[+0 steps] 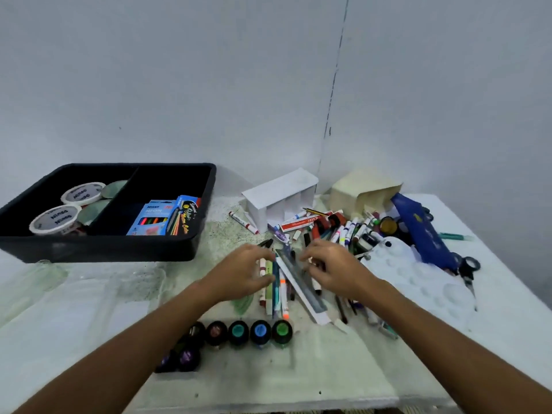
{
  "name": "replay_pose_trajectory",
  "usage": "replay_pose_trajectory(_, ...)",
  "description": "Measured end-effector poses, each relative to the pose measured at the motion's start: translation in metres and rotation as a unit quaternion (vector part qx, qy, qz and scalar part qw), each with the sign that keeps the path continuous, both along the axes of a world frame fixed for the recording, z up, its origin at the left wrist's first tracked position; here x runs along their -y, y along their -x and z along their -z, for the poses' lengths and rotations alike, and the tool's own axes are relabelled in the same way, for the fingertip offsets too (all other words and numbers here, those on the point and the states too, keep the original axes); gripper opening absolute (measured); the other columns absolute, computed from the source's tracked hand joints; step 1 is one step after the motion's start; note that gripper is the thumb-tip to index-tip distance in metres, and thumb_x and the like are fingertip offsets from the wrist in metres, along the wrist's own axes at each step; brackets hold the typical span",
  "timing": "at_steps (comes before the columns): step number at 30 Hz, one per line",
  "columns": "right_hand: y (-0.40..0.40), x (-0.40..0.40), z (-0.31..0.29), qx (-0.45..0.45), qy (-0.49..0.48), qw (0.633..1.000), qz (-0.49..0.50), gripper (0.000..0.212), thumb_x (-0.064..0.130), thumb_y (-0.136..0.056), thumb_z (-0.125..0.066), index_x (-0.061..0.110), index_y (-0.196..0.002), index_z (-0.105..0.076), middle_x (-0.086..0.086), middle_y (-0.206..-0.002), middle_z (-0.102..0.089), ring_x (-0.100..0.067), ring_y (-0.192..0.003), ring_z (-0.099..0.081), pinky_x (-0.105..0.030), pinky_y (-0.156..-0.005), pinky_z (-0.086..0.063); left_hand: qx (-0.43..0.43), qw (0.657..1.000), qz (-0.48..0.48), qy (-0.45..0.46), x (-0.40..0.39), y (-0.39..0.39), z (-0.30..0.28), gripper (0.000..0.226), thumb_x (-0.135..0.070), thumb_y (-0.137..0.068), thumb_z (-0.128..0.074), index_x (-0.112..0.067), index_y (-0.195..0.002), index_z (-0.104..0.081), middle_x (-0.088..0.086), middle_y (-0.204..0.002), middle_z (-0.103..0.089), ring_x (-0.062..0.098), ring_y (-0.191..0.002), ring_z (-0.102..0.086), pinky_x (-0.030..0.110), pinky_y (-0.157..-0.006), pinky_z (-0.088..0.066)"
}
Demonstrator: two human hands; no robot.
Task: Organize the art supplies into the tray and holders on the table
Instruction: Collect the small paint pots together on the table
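Nearest, blurred paint pots (237,332) line the table (328,377). Beyond, the left hand (239,271) and right hand (331,270) curl over heaped markers (276,282), grip uncertain. Farther left sits the black tray (98,246).

Bare table (74,318) left of pen pile (334,231).

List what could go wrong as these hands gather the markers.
1. The left hand and right hand are on a loose bundle of markers; lifted together, some may slip out and roll.
2. The paint pots sit just in front of the bundle; a dragged forearm could knock them.
3. The scissors lie near the table's right edge and might get nudged off.
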State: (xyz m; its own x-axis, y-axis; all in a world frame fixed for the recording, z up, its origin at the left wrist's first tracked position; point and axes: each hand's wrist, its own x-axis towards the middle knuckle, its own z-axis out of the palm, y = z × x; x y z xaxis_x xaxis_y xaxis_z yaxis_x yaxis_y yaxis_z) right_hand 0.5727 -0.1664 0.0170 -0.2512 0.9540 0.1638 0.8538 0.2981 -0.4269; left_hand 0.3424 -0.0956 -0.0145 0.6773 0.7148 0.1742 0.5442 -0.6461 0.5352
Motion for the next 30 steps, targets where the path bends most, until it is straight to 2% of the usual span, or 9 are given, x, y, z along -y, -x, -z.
replay_pose_trajectory(3,-0.038,-0.021,-0.006,0.000,-0.024,0.996,0.083,0.023,0.016,-0.090,-0.059,0.013,-0.109,-0.070,-0.002,-0.104,-0.060,-0.021,-0.093,-0.059,-0.034,-0.079,-0.048,0.041,0.999,-0.015,-0.008,-0.022,-0.053,-0.008,0.030,-0.030,-0.084,-0.068,-0.015,-0.110,-0.064,-0.006,-0.096,-0.057,0.011,-0.094,-0.051,0.028,-0.081,-0.043)
replay_pose_trajectory(6,-0.071,-0.053,-0.005,0.021,-0.026,0.986,0.166,0.027,0.011,-0.088,-0.057,0.012,-0.113,-0.068,-0.006,-0.107,-0.059,-0.025,-0.097,-0.058,-0.034,-0.080,-0.047,0.055,0.997,-0.055,-0.015,-0.048,-0.102,-0.006,0.032,-0.026,-0.085,-0.068,-0.012,-0.114,-0.064,-0.002,-0.097,-0.061,0.018,-0.100,-0.053,0.029,-0.079,-0.043)
replay_pose_trajectory(11,-0.092,-0.094,0.007,0.075,0.015,0.983,0.167,0.047,0.008,-0.087,-0.055,0.013,-0.135,-0.054,-0.011,-0.134,-0.051,-0.031,-0.122,-0.049,-0.043,-0.098,-0.044,-0.012,0.992,-0.124,-0.032,-0.077,-0.151,0.012,0.044,-0.037,-0.083,-0.066,-0.019,-0.122,-0.058,0.004,-0.109,-0.066,0.027,-0.109,-0.047,0.040,-0.089,-0.043)
replay_pose_trajectory(14,-0.092,-0.106,0.019,0.093,0.060,0.981,0.156,0.047,0.013,-0.087,-0.055,0.018,-0.134,-0.054,-0.010,-0.123,-0.056,-0.032,-0.118,-0.049,-0.040,-0.091,-0.045,-0.023,0.988,-0.153,-0.022,-0.082,-0.165,0.019,0.044,-0.043,-0.084,-0.064,-0.023,-0.123,-0.059,0.002,-0.111,-0.064,0.025,-0.113,-0.044,0.041,-0.093,-0.036)
replay_pose_trajectory(18,-0.095,-0.112,0.027,0.069,0.038,0.981,0.180,0.040,0.013,-0.086,-0.059,0.020,-0.125,-0.061,-0.011,-0.110,-0.062,-0.032,-0.107,-0.055,-0.041,-0.087,-0.048,-0.023,0.984,-0.179,0.003,-0.086,-0.173,0.024,0.037,-0.039,-0.085,-0.065,-0.025,-0.119,-0.060,0.002,-0.112,-0.064,0.024,-0.116,-0.042,0.039,-0.091,-0.030)
replay_pose_trajectory(21,-0.097,-0.112,0.025,0.010,0.002,0.982,0.187,0.038,0.010,-0.086,-0.061,0.013,-0.124,-0.061,-0.012,-0.112,-0.062,-0.030,-0.105,-0.057,-0.038,-0.087,-0.048,0.009,0.982,-0.191,0.013,-0.087,-0.172,0.022,0.035,-0.036,-0.083,-0.066,-0.025,-0.116,-0.062,0.000,-0.110,-0.064,0.022,-0.114,-0.046,0.038,-0.089,-0.026)
replay_pose_trajectory(25,-0.094,-0.104,0.013,-0.161,-0.024,0.968,0.191,0.036,0.009,-0.086,-0.068,0.006,-0.122,-0.063,-0.010,-0.118,-0.062,-0.024,-0.104,-0.061,-0.033,-0.092,-0.048,0.095,0.983,-0.157,0.021,-0.083,-0.153,0.005,0.031,-0.033,-0.077,-0.071,-0.025,-0.106,-0.066,-0.007,-0.104,-0.067,0.017,-0.107,-0.055,0.040,-0.094,-0.034)
replay_pose_trajectory(28,-0.079,-0.092,0.001,-0.279,0.006,0.947,0.158,0.032,0.001,-0.091,-0.059,0.010,-0.121,-0.062,-0.006,-0.112,-0.064,-0.001,-0.079,-0.068,-0.020,-0.072,-0.053,0.120,0.986,-0.111,0.031,-0.074,-0.124,-0.016,0.031,-0.018,-0.077,-0.076,-0.019,-0.107,-0.068,-0.008,-0.100,-0.063,0.013,-0.100,-0.056,0.031,-0.091,-0.043)
replay_pose_trajectory(30,-0.066,-0.084,-0.003,-0.322,0.044,0.935,0.140,0.035,-0.006,-0.092,-0.050,0.013,-0.118,-0.064,-0.005,-0.107,-0.065,0.003,-0.065,-0.064,-0.023,-0.062,-0.052,0.106,0.991,-0.082,0.023,-0.070,-0.099,-0.026,0.034,-0.010,-0.076,-0.077,-0.014,-0.109,-0.069,-0.005,-0.101,-0.065,0.010,-0.094,-0.059,0.019,-0.084,-0.046)
